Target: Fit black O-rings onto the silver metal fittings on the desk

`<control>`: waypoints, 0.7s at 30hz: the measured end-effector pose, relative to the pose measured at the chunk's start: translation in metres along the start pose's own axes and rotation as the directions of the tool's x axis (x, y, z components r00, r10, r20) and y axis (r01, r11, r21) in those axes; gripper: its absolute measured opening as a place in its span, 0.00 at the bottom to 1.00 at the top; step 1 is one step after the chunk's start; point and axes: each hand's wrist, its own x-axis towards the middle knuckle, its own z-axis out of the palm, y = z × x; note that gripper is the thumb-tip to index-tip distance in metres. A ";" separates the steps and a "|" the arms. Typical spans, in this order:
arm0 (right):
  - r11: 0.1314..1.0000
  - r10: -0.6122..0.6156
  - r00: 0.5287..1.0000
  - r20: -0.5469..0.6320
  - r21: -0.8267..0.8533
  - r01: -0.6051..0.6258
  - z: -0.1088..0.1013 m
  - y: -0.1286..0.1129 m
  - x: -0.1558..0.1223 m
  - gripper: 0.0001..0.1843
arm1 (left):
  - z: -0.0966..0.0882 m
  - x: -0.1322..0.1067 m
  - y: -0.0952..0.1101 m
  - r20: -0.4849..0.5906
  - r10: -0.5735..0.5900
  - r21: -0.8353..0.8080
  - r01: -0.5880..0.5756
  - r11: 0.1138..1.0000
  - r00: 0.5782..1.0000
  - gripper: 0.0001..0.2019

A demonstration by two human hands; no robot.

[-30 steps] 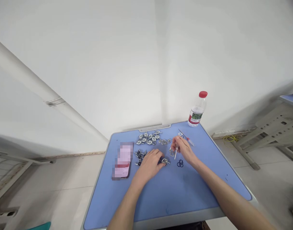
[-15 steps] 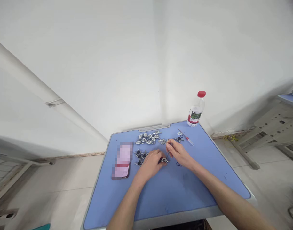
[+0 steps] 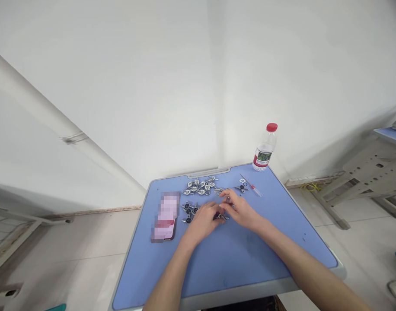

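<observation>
Here, your left hand point(image 3: 203, 220) clamps a metal fitting point(image 3: 223, 217) on the counter point(image 3: 246, 263); your right hand point(image 3: 238, 210) curls close beside it, its grip impossible to tell.

Wall point(image 3: 172, 86) behind table point(image 3: 250, 268). On table: phone point(image 3: 170, 234) far left. Rear cluster point(image 3: 202, 186) of fittings right of phone, front cluster point(image 3: 188, 212) nearer, just left of left hand point(image 3: 201, 221). 1 fitting point(image 3: 222, 217) at left fingertips, partly hidden, exact position unclear. Right hand point(image 3: 239, 210) right of it. Screwdriver point(image 3: 256, 190) right-rear, bottle point(image 3: 263, 157) behind it at rear-right corner.
</observation>
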 end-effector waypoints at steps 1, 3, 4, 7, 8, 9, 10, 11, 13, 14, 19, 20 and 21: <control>0.999 -0.024 1.000 -0.007 -0.026 0.024 0.001 0.001 0.000 0.09 | 0.000 0.000 -0.001 -0.002 0.001 -0.001 -0.001 1.000 1.000 0.05; 0.990 -0.098 0.995 -0.012 -0.098 0.097 0.002 0.002 0.001 0.05 | -0.001 0.001 -0.002 -0.003 0.003 -0.002 -0.003 1.000 1.000 0.06; 0.982 -0.137 0.990 -0.015 -0.133 0.134 0.002 0.001 0.002 0.05 | -0.001 0.002 -0.002 -0.002 0.002 -0.002 -0.002 1.000 1.000 0.06; 0.964 -0.195 0.980 -0.038 -0.190 0.184 -0.001 -0.001 0.002 0.08 | -0.002 0.002 -0.002 0.000 -0.001 -0.001 0.001 1.000 1.000 0.06; 0.964 -0.199 0.979 -0.047 -0.192 0.186 -0.001 -0.001 0.002 0.10 | -0.002 0.002 -0.002 -0.001 -0.004 0.000 0.004 1.000 1.000 0.06; 0.964 -0.198 0.979 -0.055 -0.189 0.185 0.000 0.000 0.002 0.12 | -0.002 0.002 -0.003 -0.001 -0.010 0.003 0.010 1.000 1.000 0.06; 0.967 -0.194 0.978 -0.070 -0.181 0.179 0.001 0.002 0.002 0.14 | -0.002 0.002 -0.003 -0.001 -0.018 0.006 0.018 1.000 1.000 0.05; 0.971 -0.185 0.978 -0.096 -0.168 0.168 0.003 0.004 0.002 0.16 | -0.002 0.002 -0.003 -0.001 -0.026 0.009 0.026 1.000 1.000 0.05; 0.980 -0.160 0.971 -0.178 -0.144 0.135 0.008 0.010 0.001 0.16 | -0.001 0.002 -0.004 -0.002 -0.038 0.009 0.038 0.999 0.999 0.06; 0.982 -0.158 0.962 -0.223 -0.140 0.129 0.010 0.012 0.001 0.14 | -0.001 0.002 -0.004 -0.002 -0.040 0.007 0.040 0.999 0.999 0.06; 0.965 -0.239 0.929 -0.283 -0.178 0.194 0.014 0.010 0.002 0.03 | 0.001 0.003 -0.005 -0.012 -0.015 -0.010 0.015 1.000 1.000 0.06; 0.964 -0.242 0.929 -0.280 -0.179 0.197 0.013 0.008 0.002 0.05 | 0.001 0.003 -0.005 -0.014 -0.012 -0.015 0.012 1.000 1.000 0.05; 0.964 -0.242 0.930 -0.276 -0.178 0.198 0.013 0.006 0.002 0.06 | 0.001 0.003 -0.005 -0.017 -0.008 -0.022 0.008 1.000 1.000 0.05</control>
